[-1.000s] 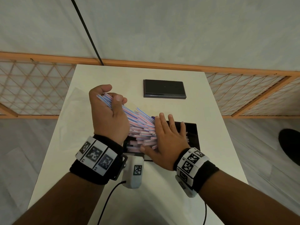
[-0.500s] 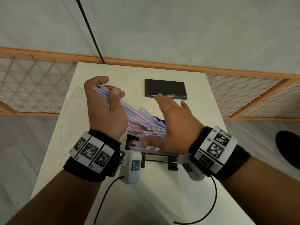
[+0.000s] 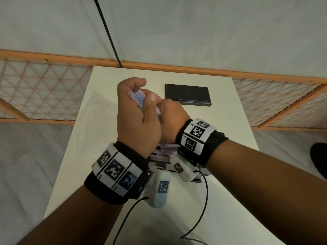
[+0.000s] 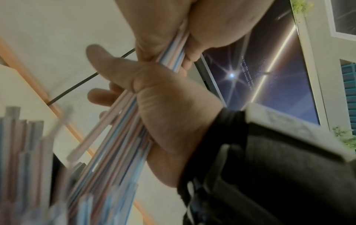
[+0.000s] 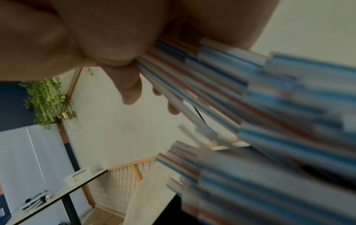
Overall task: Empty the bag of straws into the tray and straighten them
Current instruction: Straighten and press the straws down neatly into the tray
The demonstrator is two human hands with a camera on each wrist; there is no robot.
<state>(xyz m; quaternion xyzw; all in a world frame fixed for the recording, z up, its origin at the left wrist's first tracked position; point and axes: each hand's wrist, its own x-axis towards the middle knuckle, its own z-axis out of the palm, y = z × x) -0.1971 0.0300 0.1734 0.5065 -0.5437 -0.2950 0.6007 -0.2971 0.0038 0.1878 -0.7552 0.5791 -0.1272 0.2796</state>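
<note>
A bundle of pink, blue and white striped straws (image 3: 137, 96) stands steeply, its lower ends (image 3: 165, 150) resting in the black tray (image 3: 206, 171), which my wrists mostly hide. My left hand (image 3: 141, 92) grips the bundle near its top. My right hand (image 3: 166, 110) is pressed against the left and wraps the same bundle just below. In the left wrist view the right hand's thumb (image 4: 115, 67) curls over the straws (image 4: 119, 129). The right wrist view shows blurred straws (image 5: 250, 91) fanning out of my grip.
A second black tray or lid (image 3: 188, 94) lies flat at the back of the white table (image 3: 230, 129). A clear plastic bag (image 3: 99, 110) lies on the table's left side. Orange lattice railing (image 3: 44, 91) runs behind, and wrist cables (image 3: 200, 206) trail at the front.
My right hand has lifted off the straws in the tray, swung up and left, and closed around the bundle beside my left hand. The bundle now stands steeper.
</note>
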